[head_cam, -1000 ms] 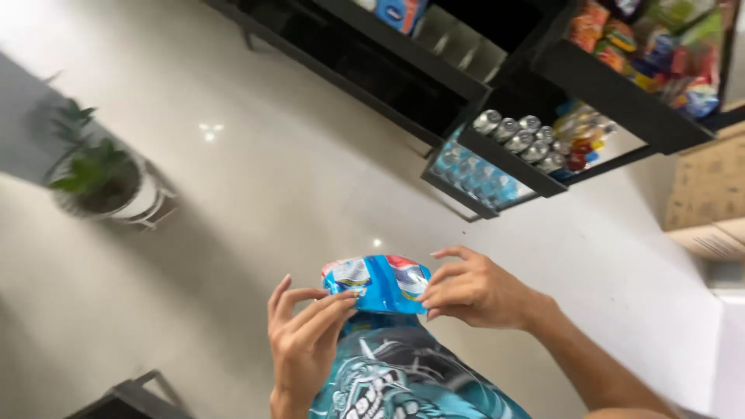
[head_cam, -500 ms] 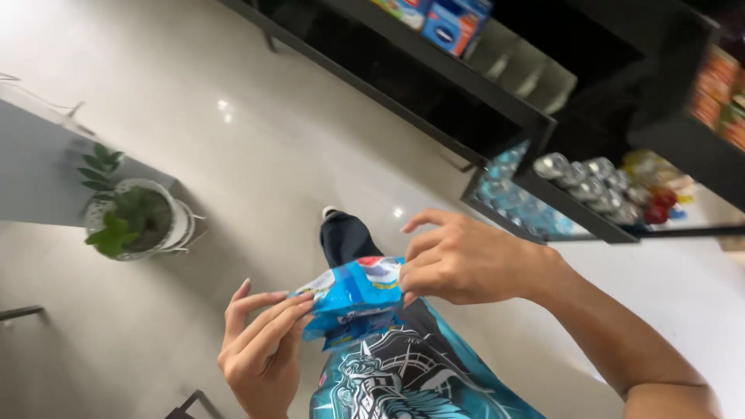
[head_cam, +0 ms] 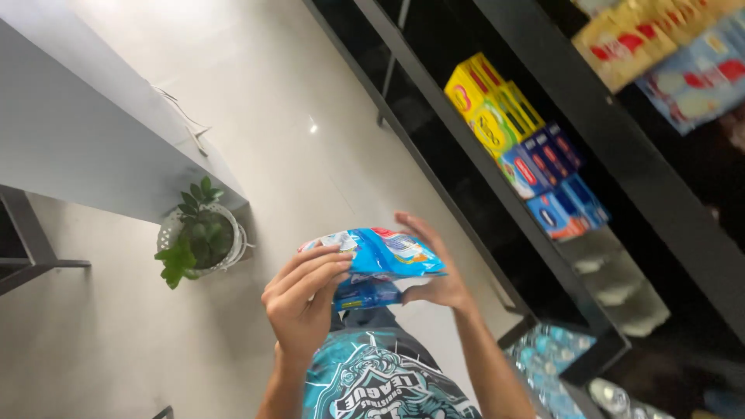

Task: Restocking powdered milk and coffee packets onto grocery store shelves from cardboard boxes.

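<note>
a person looks down at a blue snack packet [head_cam: 380,256] held flat between both hands above a pale floor [head_cam: 310,101]. the left hand [head_cam: 303,306] pinches its near end with fingers curled over the top; the right hand [head_cam: 438,268] cups the far end, likely to keep the soft wrapper steady. beside them, a black shelf [head_cam: 497,178] holds yellow boxes [head_cam: 485,109] and blue boxes [head_cam: 555,186]. a white pot [head_cam: 203,240] holds a green plant.

place: small shop
shelving: black shelves [head_cam: 590,101] along the wall
stock: yellow boxes [head_cam: 485,109], blue boxes [head_cam: 543,167], snack packets [head_cam: 660,39], bottled water packs [head_cam: 547,361]
floor: pale tiles [head_cam: 256,85]
</note>
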